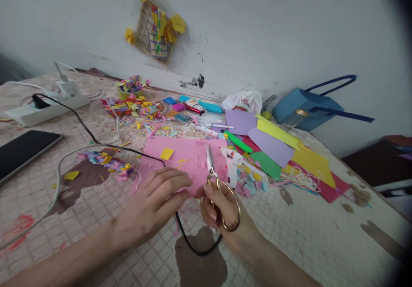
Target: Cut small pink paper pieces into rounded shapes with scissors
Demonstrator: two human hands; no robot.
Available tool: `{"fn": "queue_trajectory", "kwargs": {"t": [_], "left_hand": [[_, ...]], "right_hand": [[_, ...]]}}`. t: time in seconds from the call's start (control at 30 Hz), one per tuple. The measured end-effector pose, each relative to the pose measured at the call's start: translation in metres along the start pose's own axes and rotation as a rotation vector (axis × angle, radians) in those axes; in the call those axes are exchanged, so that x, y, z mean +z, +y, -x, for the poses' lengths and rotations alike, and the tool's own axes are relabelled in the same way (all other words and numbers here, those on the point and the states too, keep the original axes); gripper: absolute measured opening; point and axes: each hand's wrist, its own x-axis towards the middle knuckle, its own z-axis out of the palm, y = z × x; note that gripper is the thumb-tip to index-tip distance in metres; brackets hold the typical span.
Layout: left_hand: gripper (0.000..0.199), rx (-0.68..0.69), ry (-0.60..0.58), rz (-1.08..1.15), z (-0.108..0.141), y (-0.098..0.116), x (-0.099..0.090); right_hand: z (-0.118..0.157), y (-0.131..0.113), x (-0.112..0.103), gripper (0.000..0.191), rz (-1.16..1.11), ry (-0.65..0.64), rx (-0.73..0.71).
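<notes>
My right hand (225, 205) grips scissors (210, 167) by their gold handle loops. The silver blades point up and away, nearly together. To the left, my left hand (161, 192) is bent, its fingers pressed together and the thumb close beneath them; a small pinkish patch shows at the fingertips, but I cannot make out what is held. Both hands are at the near edge of a pink sheet (189, 149). On that sheet lie a yellow paper piece (167, 153) and several small scraps. A black cable (199, 252) runs beneath my left hand and loops toward my right wrist.
Coloured paper sheets (273, 145), a green cutter-like tool (238, 142) and white string (301, 177) lie right. Paper scraps (135, 107) and a filled bowl (128, 92) stand back left. A phone (28, 149), power strip (48, 109) and blue bag (305, 107) flank these.
</notes>
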Motion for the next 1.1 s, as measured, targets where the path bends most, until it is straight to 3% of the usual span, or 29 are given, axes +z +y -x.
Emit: {"fn": "queue_trajectory", "kwargs": {"t": [0.13, 0.33, 0.47, 0.53, 0.6, 0.67, 0.77, 0.87, 1.1], "left_hand": [[0.03, 0.194, -0.016, -0.185, 0.0, 0.0, -0.001], [0.023, 0.299, 0.044, -0.317, -0.005, 0.006, -0.001], [0.02, 0.281, -0.008, -0.304, -0.006, 0.005, 0.002], [0.019, 0.147, -0.066, -0.222, -0.006, 0.002, 0.004], [0.029, -0.098, -0.115, -0.057, -0.007, 0.0, 0.005], [0.034, -0.374, -0.181, 0.229, -0.01, -0.002, 0.003], [0.02, -0.67, -0.361, 0.75, -0.015, -0.002, -0.001], [0.02, -0.803, -0.466, 0.988, -0.016, 0.001, -0.001], [0.017, -0.988, -0.378, 1.109, -0.014, 0.004, 0.003]], "right_hand": [[0.0, 0.002, 0.007, 0.037, -0.059, 0.006, 0.032], [0.002, 0.002, 0.013, 0.025, -0.103, 0.018, 0.079], [0.001, 0.004, 0.012, 0.021, -0.077, 0.032, 0.067], [0.001, 0.004, 0.008, 0.02, 0.012, 0.04, 0.035], [0.002, 0.002, 0.004, 0.019, 0.123, 0.032, 0.012], [0.004, 0.0, 0.0, 0.016, 0.224, -0.002, 0.022], [0.005, -0.006, -0.003, 0.016, 0.346, -0.056, 0.06], [0.006, -0.009, -0.002, 0.017, 0.409, -0.089, 0.08], [0.005, -0.007, -0.001, 0.02, 0.417, -0.095, 0.081]]}}
